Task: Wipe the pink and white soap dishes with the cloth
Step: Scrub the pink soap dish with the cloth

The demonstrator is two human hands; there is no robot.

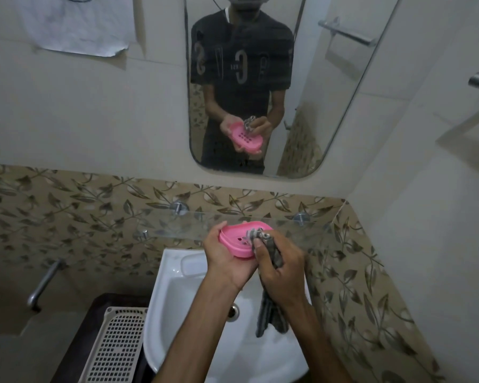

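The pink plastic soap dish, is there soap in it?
Empty: the pink plastic soap dish shows bare drain holes, only the grey cloth pressed inside.

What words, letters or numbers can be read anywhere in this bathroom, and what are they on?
"S", mirrored: large pale letter on the dark T-shirt reflected in the mirror.
"C", or a reversed "G": large letter at the shirt's chest.
Small line beside that letter: too blurred to read.
Paper sheet on the wall: faint marks, unreadable.
Pink soap dish, cloth, basin: no text.
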